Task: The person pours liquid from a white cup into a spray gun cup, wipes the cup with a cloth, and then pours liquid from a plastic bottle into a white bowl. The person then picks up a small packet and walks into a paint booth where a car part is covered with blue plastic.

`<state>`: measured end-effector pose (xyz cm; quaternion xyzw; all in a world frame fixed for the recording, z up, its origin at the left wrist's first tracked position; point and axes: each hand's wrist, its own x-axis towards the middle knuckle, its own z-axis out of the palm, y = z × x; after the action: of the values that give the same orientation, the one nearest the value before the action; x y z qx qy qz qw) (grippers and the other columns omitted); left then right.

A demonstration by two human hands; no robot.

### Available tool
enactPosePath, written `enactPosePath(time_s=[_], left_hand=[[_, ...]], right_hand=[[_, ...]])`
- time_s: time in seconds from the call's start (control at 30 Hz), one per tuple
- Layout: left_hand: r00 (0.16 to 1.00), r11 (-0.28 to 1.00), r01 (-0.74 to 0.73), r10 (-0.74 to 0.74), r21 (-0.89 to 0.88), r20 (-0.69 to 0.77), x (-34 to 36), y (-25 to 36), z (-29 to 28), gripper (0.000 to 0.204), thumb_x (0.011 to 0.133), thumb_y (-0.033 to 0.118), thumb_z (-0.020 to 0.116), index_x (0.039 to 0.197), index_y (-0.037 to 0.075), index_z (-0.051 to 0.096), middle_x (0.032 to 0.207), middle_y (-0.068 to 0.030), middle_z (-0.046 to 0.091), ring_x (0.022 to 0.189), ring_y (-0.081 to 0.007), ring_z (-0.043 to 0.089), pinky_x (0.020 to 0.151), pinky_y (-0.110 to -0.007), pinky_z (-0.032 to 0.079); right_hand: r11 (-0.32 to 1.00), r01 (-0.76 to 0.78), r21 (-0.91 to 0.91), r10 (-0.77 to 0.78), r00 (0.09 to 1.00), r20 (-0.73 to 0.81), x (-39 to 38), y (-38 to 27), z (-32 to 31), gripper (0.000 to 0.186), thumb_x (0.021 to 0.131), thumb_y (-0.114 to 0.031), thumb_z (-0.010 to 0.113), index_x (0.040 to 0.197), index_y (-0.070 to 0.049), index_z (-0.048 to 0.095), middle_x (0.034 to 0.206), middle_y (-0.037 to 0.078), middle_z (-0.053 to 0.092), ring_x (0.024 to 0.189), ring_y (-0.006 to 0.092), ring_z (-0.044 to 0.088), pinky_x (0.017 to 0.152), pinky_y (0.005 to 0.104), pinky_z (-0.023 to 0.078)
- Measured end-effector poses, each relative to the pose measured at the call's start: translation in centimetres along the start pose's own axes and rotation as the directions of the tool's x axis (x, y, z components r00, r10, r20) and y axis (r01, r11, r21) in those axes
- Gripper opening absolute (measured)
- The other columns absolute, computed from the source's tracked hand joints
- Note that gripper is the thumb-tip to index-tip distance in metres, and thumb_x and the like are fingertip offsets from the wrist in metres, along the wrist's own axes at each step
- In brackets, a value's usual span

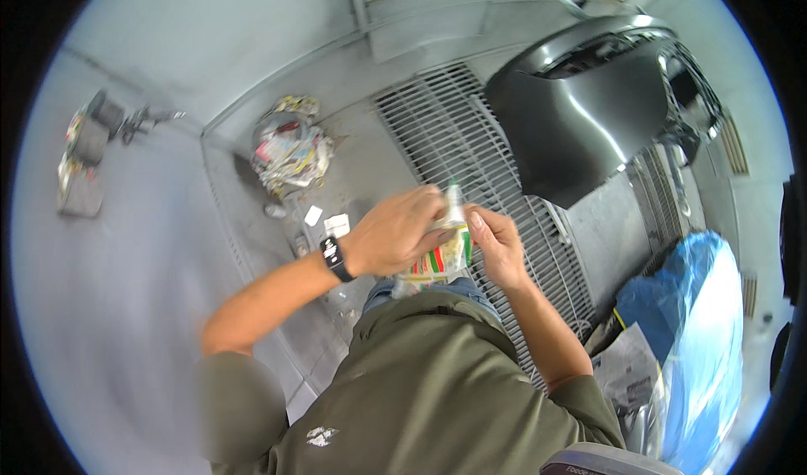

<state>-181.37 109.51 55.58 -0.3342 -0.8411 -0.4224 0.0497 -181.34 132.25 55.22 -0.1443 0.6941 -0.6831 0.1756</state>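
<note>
In front of my waist is a crinkled plastic packet (437,261), white and clear with green, red and yellow print. My left hand (393,233), with a dark watch (333,256) on its wrist, is closed at the packet's upper left part, its fingers slightly smeared by motion. On the packet's right edge, my right hand (501,248) pinches with thumb and fingers. The lower end of the packet hangs down toward my jeans. What lies inside the packet cannot be made out.
An overfull waste bin (290,151) stands by the wall at the far left, with paper scraps (336,225) on the floor nearby. Ahead runs a metal floor grating (458,122). A dark car body panel (580,122) rises at the far right; blue plastic sheeting (698,315) is at the near right.
</note>
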Motion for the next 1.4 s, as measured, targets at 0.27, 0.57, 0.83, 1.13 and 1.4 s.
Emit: enactPosePath(time_s=[0.27,0.57,0.83,1.13,1.4], left_hand=[[0.922,0.631,0.09,-0.345,-0.77,-0.175,-2.7,-1.9,2.5,0.017,0.099,0.02,0.067,0.101,0.004,0.062,0.094,-0.0055,0.062,0.082,-0.0151,0.058,0.077,-0.03,0.046],[0.953,0.862,-0.002,-0.152,-0.507,-0.263,-2.9,-1.7,1.3,0.018,0.089,0.01,0.075,0.101,0.002,0.064,0.083,-0.0102,0.067,0.072,-0.0216,0.063,0.066,-0.033,0.048],[0.914,0.934,-0.109,-0.041,-0.34,-0.404,-2.8,-1.9,-2.4,0.018,0.101,0.017,0.064,0.101,0.0,0.059,0.084,-0.0088,0.062,0.072,-0.0156,0.051,0.063,-0.032,0.039],[0.95,0.981,-0.16,0.122,-0.113,-0.288,-2.3,-0.7,-1.8,0.013,0.094,0.012,0.069,0.097,0.005,0.059,0.087,-0.0114,0.065,0.076,-0.0324,0.063,0.066,-0.041,0.048],[0.948,0.968,-0.242,0.25,0.064,-0.196,-1.8,0.3,-0.6,0.025,0.092,0.021,0.076,0.087,0.007,0.056,0.085,-0.0096,0.065,0.076,-0.0316,0.062,0.068,-0.041,0.049]], right_hand=[[0.978,0.094,-0.186,-0.108,0.992,-0.065,0.4,-2.5,4.5,0.039,0.087,-0.014,0.082,0.121,-0.004,0.066,0.108,0.008,0.07,0.096,0.0177,0.071,0.078,0.0323,0.06],[0.957,0.062,-0.283,-0.098,0.989,-0.115,-0.3,-4.4,5.0,0.018,0.089,-0.016,0.081,0.093,-0.003,0.069,0.077,0.008,0.07,0.067,0.019,0.068,0.06,0.0318,0.054],[0.868,0.245,-0.433,-0.352,0.917,-0.187,-2.8,-5.8,0.7,0.019,0.089,-0.013,0.081,0.087,-0.003,0.065,0.075,0.005,0.067,0.065,0.0169,0.065,0.058,0.0311,0.05],[0.91,0.185,-0.372,-0.258,0.953,-0.157,-3.1,-6.8,-0.4,0.016,0.094,-0.015,0.074,0.104,-0.004,0.068,0.108,0.01,0.069,0.097,0.0209,0.071,0.073,0.0318,0.061],[0.787,0.11,-0.607,-0.206,0.974,-0.09,-2.8,-3.7,1.6,0.033,0.084,-0.014,0.076,0.114,-0.004,0.073,0.106,0.019,0.072,0.086,0.0386,0.072,0.075,0.0442,0.059]])
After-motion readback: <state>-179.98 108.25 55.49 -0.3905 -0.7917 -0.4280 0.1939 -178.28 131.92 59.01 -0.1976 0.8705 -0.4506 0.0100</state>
